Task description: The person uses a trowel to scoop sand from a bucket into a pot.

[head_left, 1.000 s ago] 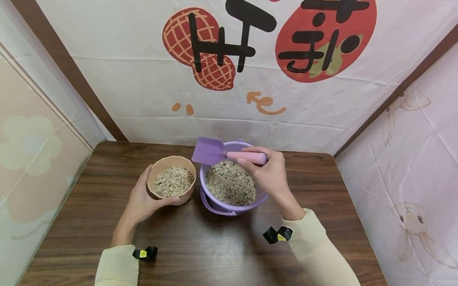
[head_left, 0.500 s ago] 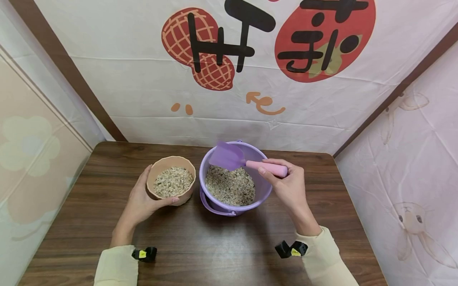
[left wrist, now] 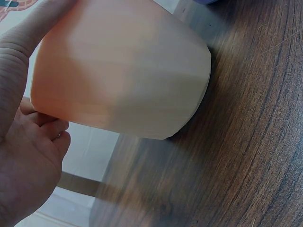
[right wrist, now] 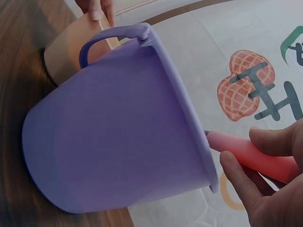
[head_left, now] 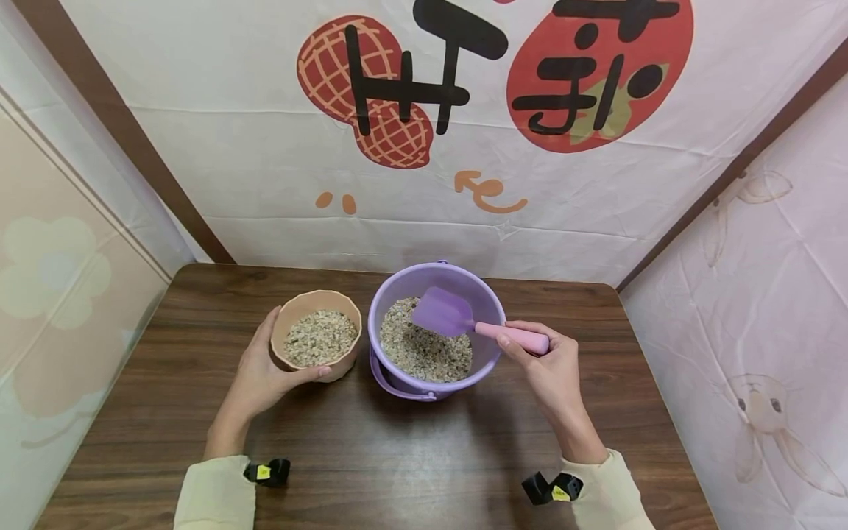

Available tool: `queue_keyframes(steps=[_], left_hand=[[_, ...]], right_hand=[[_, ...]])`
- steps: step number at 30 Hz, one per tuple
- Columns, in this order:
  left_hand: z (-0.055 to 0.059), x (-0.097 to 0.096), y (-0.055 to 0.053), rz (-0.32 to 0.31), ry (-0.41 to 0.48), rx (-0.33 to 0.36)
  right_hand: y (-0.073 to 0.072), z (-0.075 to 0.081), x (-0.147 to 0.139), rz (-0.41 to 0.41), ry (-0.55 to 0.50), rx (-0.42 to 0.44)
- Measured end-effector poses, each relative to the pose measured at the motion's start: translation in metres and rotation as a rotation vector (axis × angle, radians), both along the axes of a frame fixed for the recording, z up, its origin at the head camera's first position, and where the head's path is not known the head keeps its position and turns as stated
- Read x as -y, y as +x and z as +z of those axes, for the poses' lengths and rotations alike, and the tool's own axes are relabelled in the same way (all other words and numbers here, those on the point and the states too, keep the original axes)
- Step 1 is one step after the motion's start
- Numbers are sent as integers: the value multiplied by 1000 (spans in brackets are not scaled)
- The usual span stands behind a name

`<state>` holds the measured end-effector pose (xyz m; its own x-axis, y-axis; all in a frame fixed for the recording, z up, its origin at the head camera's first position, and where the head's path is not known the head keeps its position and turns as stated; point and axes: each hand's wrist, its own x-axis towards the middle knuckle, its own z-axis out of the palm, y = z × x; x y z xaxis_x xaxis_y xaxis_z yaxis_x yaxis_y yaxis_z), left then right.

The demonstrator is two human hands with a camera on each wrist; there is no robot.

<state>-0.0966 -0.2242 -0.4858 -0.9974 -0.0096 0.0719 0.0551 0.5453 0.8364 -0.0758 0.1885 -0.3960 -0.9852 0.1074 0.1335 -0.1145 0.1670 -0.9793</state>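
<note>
My left hand point(head_left: 261, 372) grips the side of a tan flowerpot point(left wrist: 123, 71), thumb at the front and fingers around the left. Pale gravel point(head_left: 321, 337) partly fills the pot. To its right stands a purple bucket point(right wrist: 113, 127) holding more gravel point(head_left: 424, 353), its handle point(head_left: 400, 390) hanging down at the front left. My right hand point(head_left: 553, 368) holds the pink grip of a toy shovel point(head_left: 510, 336) at the bucket's right rim. The shovel's purple blade point(head_left: 442, 311) is over the gravel inside the bucket; in the right wrist view the bucket wall hides it.
The pot and bucket stand close together near the back of the brown wooden table point(head_left: 411, 456). A printed white cloth point(head_left: 265, 169) hangs right behind the table's back edge, with more cloth at both sides.
My right hand has moved right and nearer to me, carrying the shovel from between pot and bucket to over the bucket's gravel. The left hand and pot have stayed put.
</note>
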Motion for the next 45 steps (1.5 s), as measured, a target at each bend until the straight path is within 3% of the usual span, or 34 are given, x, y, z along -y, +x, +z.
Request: queue_keyframes(steps=[13, 22, 30, 38, 45], left_hand=[[0, 0, 0, -4, 2, -7], [4, 2, 0, 1, -58, 0], [20, -4, 0, -5, -82, -42], [41, -33, 0, -108, -7, -111], [47, -65, -1, -221, 29, -75]], right_hand=[[6, -7, -2, -4, -68, 6], [8, -9, -3, 5, -88, -9], [8, -10, -3, -15, -93, -14], [8, -9, -3, -25, -96, -9], [8, -9, -2, -25, -86, -5]])
